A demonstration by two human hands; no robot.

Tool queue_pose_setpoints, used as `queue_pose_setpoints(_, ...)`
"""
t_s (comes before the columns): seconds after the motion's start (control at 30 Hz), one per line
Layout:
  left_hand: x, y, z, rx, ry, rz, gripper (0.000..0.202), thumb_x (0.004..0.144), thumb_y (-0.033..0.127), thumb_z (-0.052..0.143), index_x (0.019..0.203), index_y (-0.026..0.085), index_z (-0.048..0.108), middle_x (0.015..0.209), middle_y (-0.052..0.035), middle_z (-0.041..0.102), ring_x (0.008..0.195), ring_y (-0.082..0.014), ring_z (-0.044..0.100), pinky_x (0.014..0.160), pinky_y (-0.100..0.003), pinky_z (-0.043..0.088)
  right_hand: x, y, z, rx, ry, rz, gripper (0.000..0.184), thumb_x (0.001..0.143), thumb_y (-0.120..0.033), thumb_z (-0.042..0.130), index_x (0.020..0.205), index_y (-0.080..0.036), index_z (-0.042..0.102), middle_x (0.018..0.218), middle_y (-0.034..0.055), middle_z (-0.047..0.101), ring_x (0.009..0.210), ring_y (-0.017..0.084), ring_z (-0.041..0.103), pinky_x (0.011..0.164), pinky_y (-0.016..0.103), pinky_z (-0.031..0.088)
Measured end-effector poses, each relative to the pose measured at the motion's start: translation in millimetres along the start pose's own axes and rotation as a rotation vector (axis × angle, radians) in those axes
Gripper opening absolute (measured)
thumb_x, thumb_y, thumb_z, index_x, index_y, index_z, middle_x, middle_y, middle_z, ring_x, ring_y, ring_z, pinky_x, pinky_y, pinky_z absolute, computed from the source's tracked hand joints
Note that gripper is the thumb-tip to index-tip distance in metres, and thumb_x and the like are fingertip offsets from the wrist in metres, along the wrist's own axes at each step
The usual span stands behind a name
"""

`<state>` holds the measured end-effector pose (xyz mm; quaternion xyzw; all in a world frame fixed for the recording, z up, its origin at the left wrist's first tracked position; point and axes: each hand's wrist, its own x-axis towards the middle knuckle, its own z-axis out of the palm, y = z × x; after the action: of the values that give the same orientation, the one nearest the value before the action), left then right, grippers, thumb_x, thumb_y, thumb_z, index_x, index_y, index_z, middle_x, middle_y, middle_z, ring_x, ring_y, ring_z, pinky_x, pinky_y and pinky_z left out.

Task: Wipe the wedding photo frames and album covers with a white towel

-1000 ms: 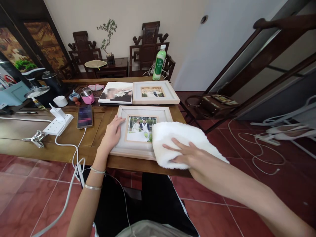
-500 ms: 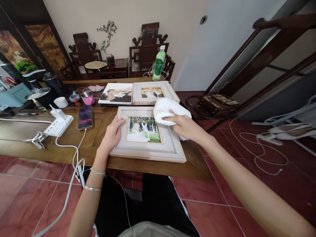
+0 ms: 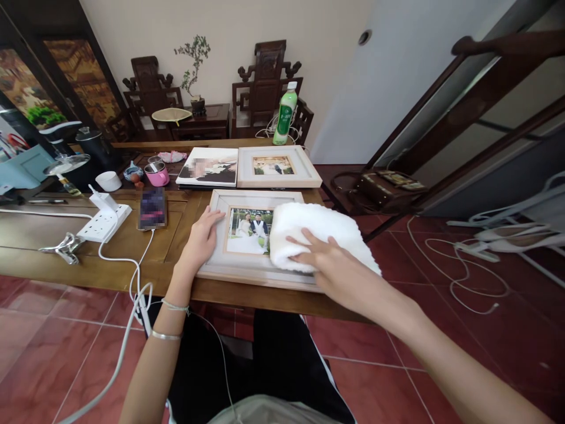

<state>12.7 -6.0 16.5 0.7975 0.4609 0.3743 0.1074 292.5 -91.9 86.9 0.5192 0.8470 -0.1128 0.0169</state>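
Note:
A pale wooden picture frame (image 3: 247,274) with a photo of two people lies flat near the table's front edge. My left hand (image 3: 203,238) holds its left side, the fingers lying over the border. In my right hand (image 3: 329,259) is a folded white towel (image 3: 318,221), pressed down on the frame's right part, with the fingers bent into its fold. The towel hides the frame's right border and part of the photo, and hangs past the right edge. Behind lie a second similar frame (image 3: 304,168) and a white-edged photo panel (image 3: 209,166).
On the wooden table (image 3: 176,203) to the left are a phone (image 3: 152,209), a white power strip (image 3: 105,224) with cables, a pink mug (image 3: 156,174) and a white cup (image 3: 108,181). A green bottle (image 3: 285,115) stands at the back. Dark chairs stand beyond.
My right hand has moved the towel toward me, from the frame's upper right to its lower right. The towel now spreads wider and covers more of the photo. My left hand stays put.

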Motion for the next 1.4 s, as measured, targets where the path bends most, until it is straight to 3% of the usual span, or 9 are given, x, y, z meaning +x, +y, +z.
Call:
queue_pose_setpoints(0.13,0.2,0.3,0.2,0.000,-0.005,-0.014,0.046,0.081,0.002,0.040,0.120,0.015,0.061,0.127,-0.0094,0.062,0.135,-0.0272,0.040,0.111,-0.049,0.036,-7.0,-8.4,2.3,0.000,0.005,-0.032,0.065,0.064,0.007,0.035,0.115,-0.018,0.066,0.147,0.0072,0.042,0.141,0.035,0.019,0.105,0.067,0.028)
queue_pose_setpoints(0.4,0.7,0.5,0.2,0.020,-0.003,-0.015,0.045,0.081,0.002,0.040,0.119,0.013,0.061,0.126,-0.0100,0.063,0.135,-0.0279,0.040,0.111,-0.049,0.036,46.1,21.5,-2.0,0.022,0.096,0.022,0.067,0.066,0.007,0.035,0.123,-0.017,0.061,0.148,0.0088,0.039,0.142,0.035,0.018,0.104,0.068,0.027)
queue_pose_setpoints(0.53,0.5,0.3,0.0,0.012,-0.006,-0.016,0.046,0.081,0.002,0.041,0.120,0.015,0.061,0.127,-0.0091,0.062,0.135,-0.0276,0.039,0.111,-0.049,0.036,57.1,21.5,-4.6,-0.028,0.088,0.028,0.067,0.066,0.006,0.036,0.123,-0.017,0.061,0.147,0.0104,0.041,0.141,0.037,0.021,0.101,0.069,0.031)
queue_pose_setpoints(0.77,0.2,0.5,-0.5,0.007,-0.008,-0.014,0.046,0.081,0.002,0.040,0.119,0.015,0.061,0.127,-0.0095,0.062,0.135,-0.0272,0.039,0.111,-0.049,0.036,16.9,-3.0,-10.0,-0.036,-0.065,0.005,0.070,0.065,0.008,0.035,0.125,-0.018,0.060,0.149,0.0089,0.037,0.142,0.036,0.018,0.103,0.066,0.031)
queue_pose_setpoints(0.9,0.2,0.2,-0.1,0.021,-0.008,-0.003,0.045,0.082,0.002,0.039,0.119,0.013,0.061,0.126,-0.0108,0.063,0.135,-0.0273,0.040,0.111,-0.049,0.036,-15.0,-9.6,-15.9,0.051,-0.123,-0.106,0.072,0.062,0.007,0.036,0.121,-0.023,0.064,0.146,0.0053,0.043,0.140,0.031,0.024,0.109,0.057,0.030)
queue_pose_setpoints(1.0,0.3,0.4,0.1,0.019,-0.009,-0.007,0.045,0.082,0.002,0.039,0.119,0.014,0.061,0.126,-0.0104,0.062,0.135,-0.0274,0.039,0.111,-0.049,0.036,-21.2,-9.7,-18.2,0.104,-0.112,-0.122,0.071,0.063,0.006,0.036,0.118,-0.027,0.066,0.141,0.0019,0.050,0.139,0.028,0.028,0.111,0.051,0.029)
queue_pose_setpoints(1.13,0.3,0.5,0.1,-0.006,-0.001,-0.019,0.046,0.081,0.001,0.040,0.119,0.015,0.061,0.126,-0.0093,0.062,0.136,-0.0272,0.039,0.111,-0.050,0.036,4.5,3.3,-13.8,0.091,-0.047,-0.063,0.070,0.064,0.006,0.036,0.121,-0.023,0.064,0.143,0.0046,0.047,0.141,0.029,0.023,0.110,0.056,0.029)
queue_pose_setpoints(1.27,0.1,0.6,-0.1,-0.007,0.000,-0.011,0.045,0.081,0.002,0.040,0.119,0.015,0.061,0.126,-0.0095,0.063,0.136,-0.0271,0.038,0.111,-0.049,0.036,51.4,33.8,-1.9,0.035,0.120,0.003,0.069,0.067,0.006,0.034,0.128,-0.015,0.057,0.146,0.0116,0.043,0.142,0.030,0.017,0.109,0.060,0.025)
queue_pose_setpoints(1.4,0.2,1.9,-0.7,0.003,0.005,-0.013,0.044,0.082,0.003,0.039,0.118,0.014,0.062,0.126,-0.0100,0.063,0.136,-0.0273,0.038,0.111,-0.049,0.035,80.8,52.6,8.7,-0.019,0.276,0.020,0.065,0.070,0.005,0.034,0.128,-0.013,0.057,0.148,0.0110,0.039,0.142,0.034,0.019,0.105,0.065,0.028)
